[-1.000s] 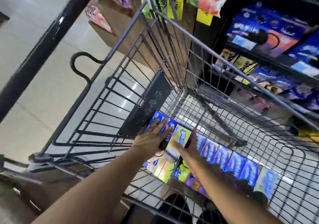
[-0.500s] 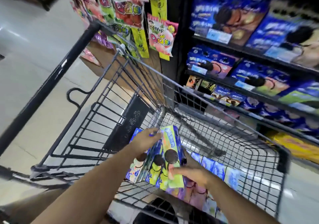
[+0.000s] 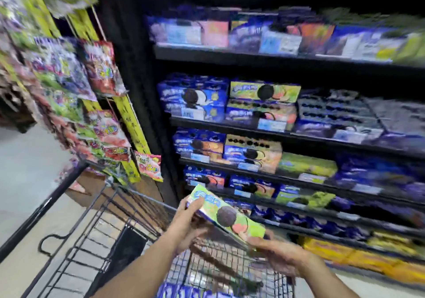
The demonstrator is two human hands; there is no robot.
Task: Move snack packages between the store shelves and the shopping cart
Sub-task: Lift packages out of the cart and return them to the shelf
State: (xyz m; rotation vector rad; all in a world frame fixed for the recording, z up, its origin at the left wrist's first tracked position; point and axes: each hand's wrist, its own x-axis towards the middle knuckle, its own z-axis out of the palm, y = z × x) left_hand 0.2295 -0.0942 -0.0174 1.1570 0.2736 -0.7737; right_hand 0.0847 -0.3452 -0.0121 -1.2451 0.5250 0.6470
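Dark shelves (image 3: 230, 125) stocked with blue and green cookie boxes, right. Wire cart (image 3: 103, 240) below, blue packs inside. Candy bags (image 3: 101, 67) hanging left. Green cookie box (image 3: 239, 225) up over the cart, tilted; left hand (image 3: 186, 222) grips its upper end, right hand (image 3: 280, 254) grips its lower end.
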